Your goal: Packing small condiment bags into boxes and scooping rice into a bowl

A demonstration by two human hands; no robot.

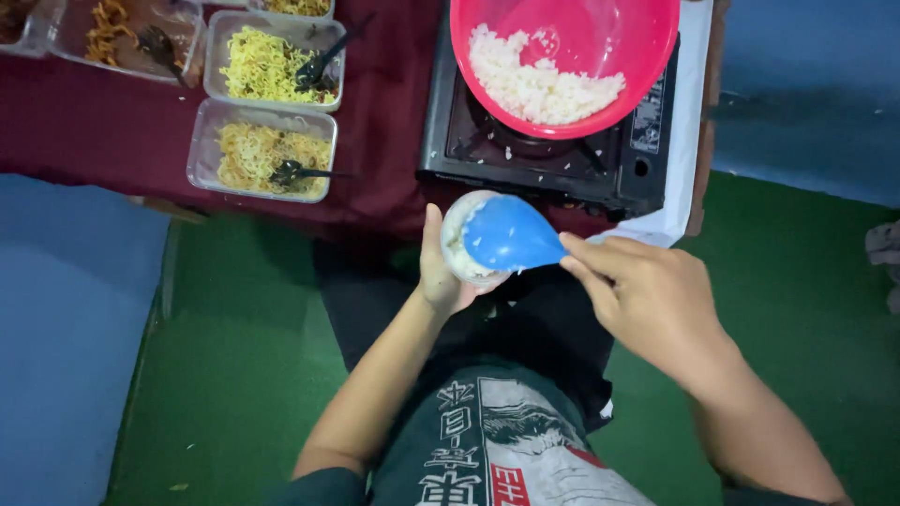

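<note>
My left hand (437,272) holds a small clear cup (457,236) with white rice in it, just in front of the table edge. My right hand (647,295) grips a blue rice paddle (511,234), whose blade lies flat over the mouth of the cup and hides most of the rice inside. Beyond the cup, a large pink bowl (600,37) with cooked white rice sits on a black portable gas stove (619,159).
Several clear rectangular containers of noodles (262,150) with black forks stand on the dark red tablecloth (384,112) at the left. Below is a green floor (234,365) and a blue surface at the far left. My legs and printed shirt fill the lower middle.
</note>
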